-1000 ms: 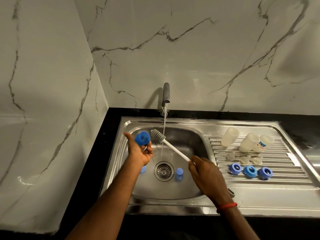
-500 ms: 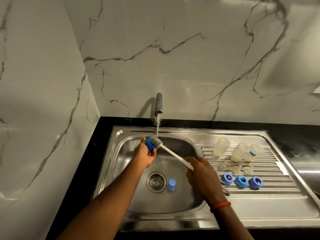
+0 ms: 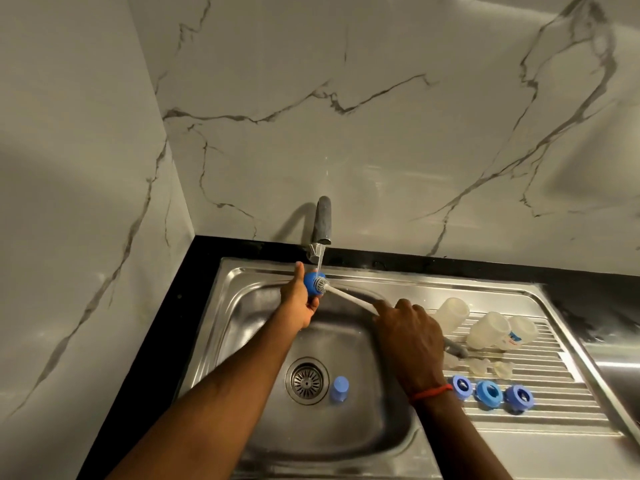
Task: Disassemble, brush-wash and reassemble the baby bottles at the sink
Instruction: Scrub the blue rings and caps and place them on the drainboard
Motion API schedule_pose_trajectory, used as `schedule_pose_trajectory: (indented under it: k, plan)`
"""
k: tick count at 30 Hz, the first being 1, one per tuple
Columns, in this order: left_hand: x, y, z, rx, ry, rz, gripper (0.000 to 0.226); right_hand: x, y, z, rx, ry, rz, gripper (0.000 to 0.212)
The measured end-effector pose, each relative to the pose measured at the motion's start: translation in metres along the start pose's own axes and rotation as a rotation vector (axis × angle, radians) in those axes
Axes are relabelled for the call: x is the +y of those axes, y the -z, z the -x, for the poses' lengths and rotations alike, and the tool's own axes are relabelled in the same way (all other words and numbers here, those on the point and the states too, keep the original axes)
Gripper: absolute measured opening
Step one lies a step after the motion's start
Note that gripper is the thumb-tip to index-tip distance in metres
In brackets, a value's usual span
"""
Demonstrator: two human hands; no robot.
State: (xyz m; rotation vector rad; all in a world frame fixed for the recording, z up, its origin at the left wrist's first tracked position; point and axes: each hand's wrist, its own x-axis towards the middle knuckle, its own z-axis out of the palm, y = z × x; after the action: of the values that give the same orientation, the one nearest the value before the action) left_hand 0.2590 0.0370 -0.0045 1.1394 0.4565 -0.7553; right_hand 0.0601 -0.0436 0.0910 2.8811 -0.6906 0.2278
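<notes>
A person works at a steel sink, seen from above. The left hand point(image 3: 299, 301) curls its fingers and thumb round a dark blue bottle cap point(image 3: 311, 284), holding it just under the running tap point(image 3: 322, 220). The right hand point(image 3: 408, 337) is clenched round the white handle of a bottle brush point(image 3: 349, 299), whose bristled head sits in the cap's open mouth. The cap is small and wet, so a hard push from the brush could probably knock it out of the grip and into the basin. Water striking it so near the back rim may also spray onto the counter and wall. The brush's grey rear end reaches back over the draining board, close to the teats, and a wide stroke might scatter them. The sink basin point(image 3: 242, 323) holds a round drain strainer point(image 3: 307, 380) and, just right of it, one pale blue cap point(image 3: 339, 389). The ribbed draining board point(image 3: 554, 415) holds three clear bottles point(image 3: 488, 330), seemingly empty, then three translucent teats point(image 3: 479, 365), then three blue screw rings point(image 3: 489, 393) in a row nearest the person.
</notes>
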Motion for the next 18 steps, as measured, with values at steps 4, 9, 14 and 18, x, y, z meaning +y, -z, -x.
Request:
schedule_pose_trajectory:
  k: [4, 9, 14, 18]
  plan:
    - [0.001, 0.011, -0.022, 0.086, -0.007, -0.014, 0.06, -0.003, 0.001, -0.006, -0.056, 0.191, -0.137, 0.028]
    - [0.011, 0.012, -0.024, 0.119, -0.056, -0.103, 0.053, 0.005, -0.001, -0.016, -0.064, 0.054, -0.265, 0.028]
    - [0.003, 0.018, -0.033, 0.194, -0.087, -0.238, 0.052, 0.0, -0.006, -0.012, -0.259, 0.156, -0.269, 0.03]
    - [-0.014, 0.025, -0.033, 0.191, -0.077, -0.3, 0.056, 0.021, -0.007, -0.022, -0.249, 0.041, -0.3, 0.032]
